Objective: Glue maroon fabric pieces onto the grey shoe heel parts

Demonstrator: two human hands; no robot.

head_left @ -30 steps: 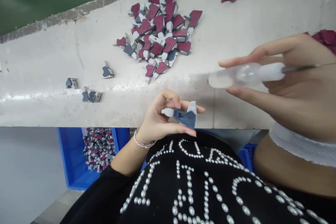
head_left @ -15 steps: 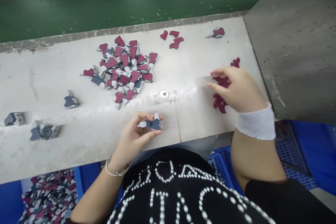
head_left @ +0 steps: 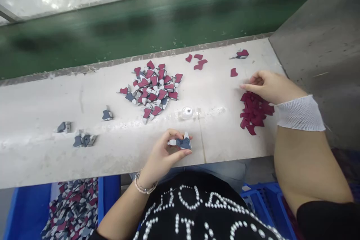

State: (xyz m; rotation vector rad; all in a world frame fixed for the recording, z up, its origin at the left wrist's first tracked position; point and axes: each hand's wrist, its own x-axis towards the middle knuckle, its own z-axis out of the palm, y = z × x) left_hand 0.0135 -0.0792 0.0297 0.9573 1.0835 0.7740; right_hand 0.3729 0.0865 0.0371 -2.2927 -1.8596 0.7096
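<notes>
Near the table's front edge, my left hand [head_left: 168, 150] grips a grey and white plastic part [head_left: 183, 143] between thumb and fingers. My right hand [head_left: 263, 85], with a white mesh band at the wrist, hovers at the upper edge of a pile of dark red pieces [head_left: 254, 110]. Its thumb and fingers are curled near each other, and what lies between them, if anything, cannot be made out. A single red piece [head_left: 233, 72] rests just beyond its fingertips. Left of centre is a heap of assembled red, grey and white parts [head_left: 154, 89].
Several grey parts [head_left: 84, 140] lie at the left. A round white fixture [head_left: 187, 112] sits mid-table. More red pieces [head_left: 199, 63] and one assembled part [head_left: 242, 54] are at the back. A metal panel [head_left: 320, 56] borders the right; a filled blue bin [head_left: 75, 206] stands below.
The view has shifted, showing more beyond the table. My right hand has moved to the far edge of the red pile, uncovering it. My left hand still holds the grey and white part.
</notes>
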